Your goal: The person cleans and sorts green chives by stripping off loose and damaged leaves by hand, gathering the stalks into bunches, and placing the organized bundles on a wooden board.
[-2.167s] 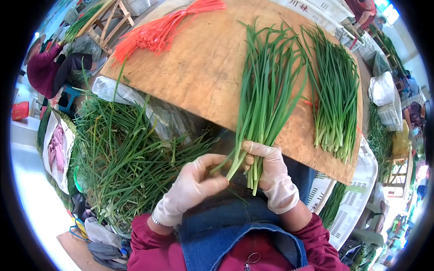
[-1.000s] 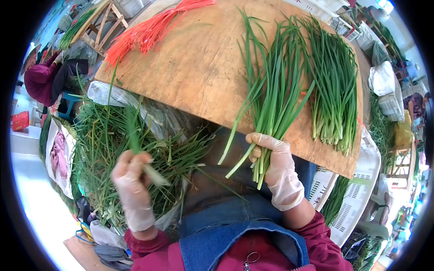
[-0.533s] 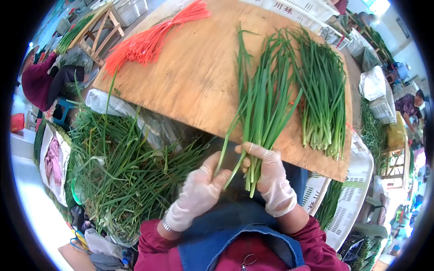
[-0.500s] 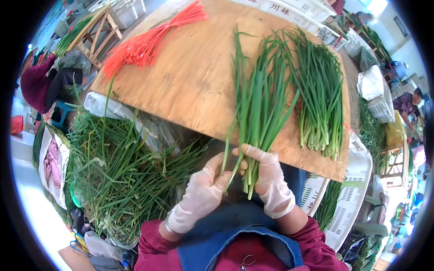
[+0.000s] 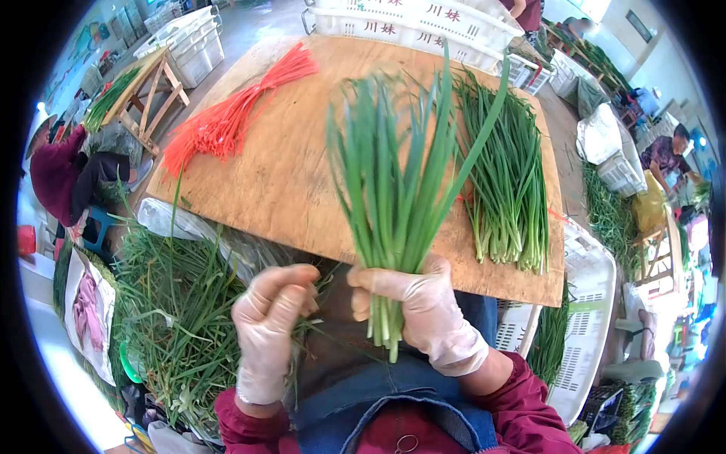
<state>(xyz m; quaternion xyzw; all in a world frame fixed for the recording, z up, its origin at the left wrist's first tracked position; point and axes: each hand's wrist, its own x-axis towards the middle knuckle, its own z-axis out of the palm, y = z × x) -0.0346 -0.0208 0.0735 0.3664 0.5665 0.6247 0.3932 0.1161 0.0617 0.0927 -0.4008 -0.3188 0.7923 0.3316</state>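
My right hand (image 5: 435, 314), in a thin whitish glove, is wrapped round a bunch of garlic chives (image 5: 389, 219) near its pale stem ends. The bunch stands upright in front of me, its leaves fanning out above the hand. My left hand (image 5: 266, 329), gloved too, is off to the left of the bunch, over the loose greens. Its fingers are curled and pinched together; what they hold, if anything, I cannot make out. A larger pile of chives (image 5: 507, 181) lies on the right of the wooden tabletop (image 5: 280, 178), stem ends towards me.
Red plastic ties (image 5: 234, 113) lie at the tabletop's left. Below is a heap of loose leaves (image 5: 181, 325). White crates stand behind (image 5: 408, 34) and to the right (image 5: 590, 295). Another person (image 5: 57, 170) sits at the far left; one more (image 5: 665, 155) is at the right.
The bunch in my right hand has come up off the tabletop and looks fuller and more upright. My left hand has moved left, away from the stems. The view has shifted slightly.
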